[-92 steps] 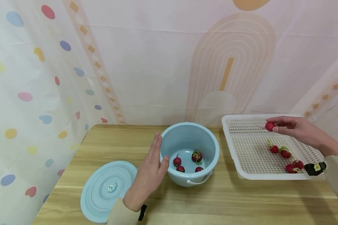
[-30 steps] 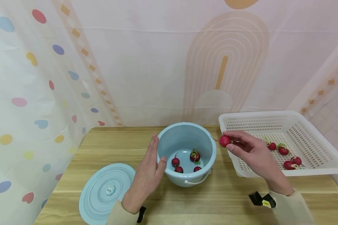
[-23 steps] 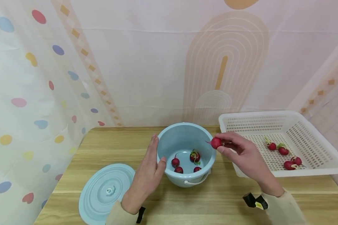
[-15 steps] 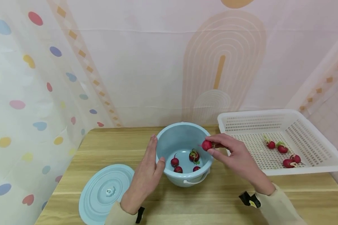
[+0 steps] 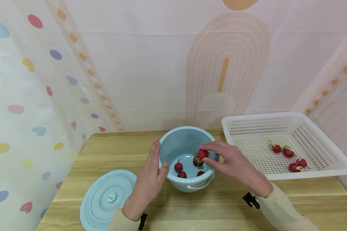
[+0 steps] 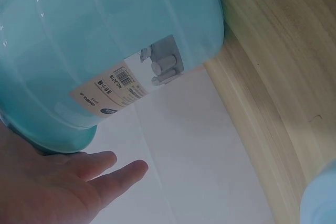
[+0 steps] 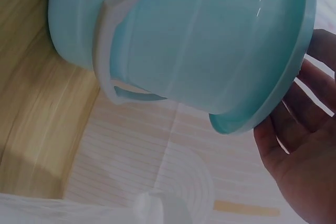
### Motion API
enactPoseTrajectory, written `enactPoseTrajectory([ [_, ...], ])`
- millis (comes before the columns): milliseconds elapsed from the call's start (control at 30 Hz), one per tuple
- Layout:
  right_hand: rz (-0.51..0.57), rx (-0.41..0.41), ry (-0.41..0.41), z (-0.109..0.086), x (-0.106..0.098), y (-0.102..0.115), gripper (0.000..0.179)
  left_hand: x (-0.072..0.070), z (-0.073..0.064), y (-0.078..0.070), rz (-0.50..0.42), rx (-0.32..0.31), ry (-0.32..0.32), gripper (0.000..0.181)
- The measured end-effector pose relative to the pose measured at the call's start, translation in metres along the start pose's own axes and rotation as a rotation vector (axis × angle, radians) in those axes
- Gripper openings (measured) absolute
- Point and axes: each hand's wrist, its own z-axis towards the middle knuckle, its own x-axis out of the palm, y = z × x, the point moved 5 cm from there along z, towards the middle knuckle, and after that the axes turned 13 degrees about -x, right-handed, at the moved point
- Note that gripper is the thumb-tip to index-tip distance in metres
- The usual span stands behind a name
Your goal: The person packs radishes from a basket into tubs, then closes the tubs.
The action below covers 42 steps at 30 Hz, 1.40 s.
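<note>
A light blue bucket (image 5: pixel 176 184) stands on the wooden table with several radishes on its floor, among them a radish (image 5: pixel 178 166) at the left. My right hand (image 5: pixel 234 163) reaches over the bucket's right rim and pinches a red radish (image 5: pixel 202 154) between thumb and fingers inside the opening. In the right wrist view the right hand (image 7: pixel 304 129) is at the rim and the held radish is hidden. My left hand (image 5: pixel 147 183) rests with straight fingers against the bucket's left rim. The left wrist view shows that hand (image 6: pixel 63 182) under the rim of the labelled bucket (image 6: pixel 131 19).
At the right a white perforated basket (image 5: pixel 248 160) holds several radishes, one radish (image 5: pixel 288 152) near its middle. A round blue lid (image 5: pixel 104 205) lies flat on the table (image 5: pixel 127 144) to the left. A patterned cloth (image 5: pixel 150 80) hangs behind.
My right hand has carried the radish leftward from the white basket, over the bucket's rim and down into its opening. The left hand keeps its place at the rim.
</note>
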Motion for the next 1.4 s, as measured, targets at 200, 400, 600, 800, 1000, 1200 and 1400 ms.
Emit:
enactPoseTrajectory([
  [200,-0.090,-0.002,0.061,0.004,0.003,0.001,0.033,0.000,0.001,0.000,-0.001,-0.007,0.000,0.071],
  [400,-0.098,0.032,0.106,0.006,0.005,0.000,0.038,-0.001,0.001,0.000,-0.008,-0.001,-0.001,0.071],
  [600,-0.068,0.108,0.115,-0.003,0.004,-0.005,0.045,0.000,0.000,0.000,-0.008,0.006,0.002,0.071],
  [800,-0.059,0.125,0.083,-0.014,-0.005,-0.001,0.049,0.001,0.001,0.001,-0.006,0.004,-0.002,0.071],
  [1000,-0.072,0.130,0.019,-0.025,-0.018,0.002,0.048,0.001,0.001,0.002,-0.019,0.005,0.000,0.071],
  [1200,-0.142,0.099,-0.055,-0.039,-0.036,0.002,0.049,0.001,0.001,0.001,-0.016,0.004,-0.003,0.070],
  [1400,-0.185,0.086,-0.127,-0.055,-0.062,0.001,0.052,0.001,0.001,0.001,-0.021,0.007,-0.002,0.070],
])
